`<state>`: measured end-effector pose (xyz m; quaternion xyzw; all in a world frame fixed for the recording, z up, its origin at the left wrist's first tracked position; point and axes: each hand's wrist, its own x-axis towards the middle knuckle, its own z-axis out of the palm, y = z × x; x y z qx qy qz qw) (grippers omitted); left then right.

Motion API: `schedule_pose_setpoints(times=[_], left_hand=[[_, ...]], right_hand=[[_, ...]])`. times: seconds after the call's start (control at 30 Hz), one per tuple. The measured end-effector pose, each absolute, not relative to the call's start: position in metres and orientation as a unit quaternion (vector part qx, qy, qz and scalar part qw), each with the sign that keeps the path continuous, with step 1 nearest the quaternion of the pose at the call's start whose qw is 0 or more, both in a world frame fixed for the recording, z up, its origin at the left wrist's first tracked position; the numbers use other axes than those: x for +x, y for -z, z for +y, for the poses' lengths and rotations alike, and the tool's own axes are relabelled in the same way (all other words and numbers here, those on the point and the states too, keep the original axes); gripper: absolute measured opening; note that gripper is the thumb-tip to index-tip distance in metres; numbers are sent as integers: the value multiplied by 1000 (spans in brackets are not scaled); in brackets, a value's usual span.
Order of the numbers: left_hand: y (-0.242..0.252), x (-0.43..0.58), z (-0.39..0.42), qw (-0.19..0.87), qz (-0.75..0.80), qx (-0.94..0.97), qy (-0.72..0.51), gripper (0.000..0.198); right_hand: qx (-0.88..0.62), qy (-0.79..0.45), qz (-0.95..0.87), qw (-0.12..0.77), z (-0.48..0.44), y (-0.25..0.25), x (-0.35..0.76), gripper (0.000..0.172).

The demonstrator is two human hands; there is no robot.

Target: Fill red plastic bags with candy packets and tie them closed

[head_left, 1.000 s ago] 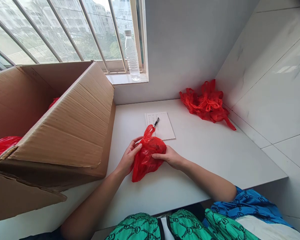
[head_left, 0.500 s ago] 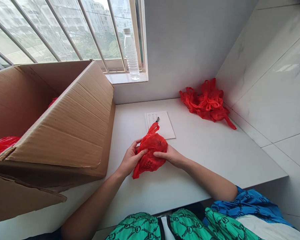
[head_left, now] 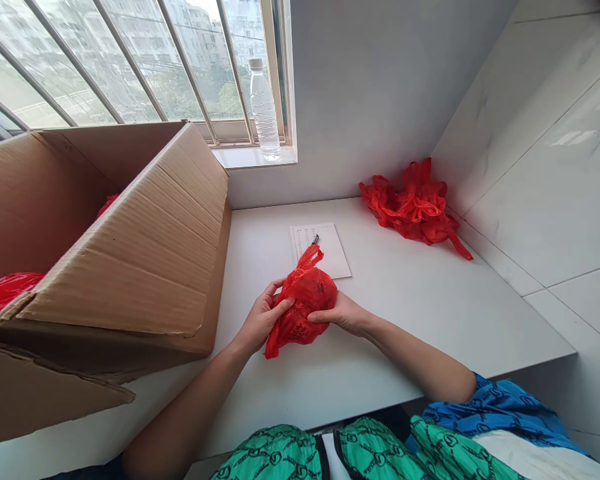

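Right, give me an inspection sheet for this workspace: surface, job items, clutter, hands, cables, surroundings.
Surface: white table, its front edge near the person.
Job items: red plastic bag, bunched, with dark printed marks; contents, if any, hidden.
Clutter: heap of red bags at the far right; paper pad with a pen on it, pen partly hidden; open cardboard box on the left, red plastic inside.
Hands: left hand and right hand both hold the bunched bag, one at each side.
Cables: nothing seen indoors.
Surroundings: barred window, capped clear bottle upright on its sill; tiled wall on the right.
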<state>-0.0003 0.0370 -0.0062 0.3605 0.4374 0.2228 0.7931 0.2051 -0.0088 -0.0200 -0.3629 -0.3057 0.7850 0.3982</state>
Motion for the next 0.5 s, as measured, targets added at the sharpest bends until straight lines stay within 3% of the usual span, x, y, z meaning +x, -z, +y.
schedule_pose_setpoints(times=[0.1,0.5], left_hand=[[8,0,37,794,445,352,-220,63],[8,1,34,729,462,473,-176,70]], right_hand=[[-355,-792,-309,389,-10,22,205,72],[-393,-772,-298,401,-7,25,204,64]])
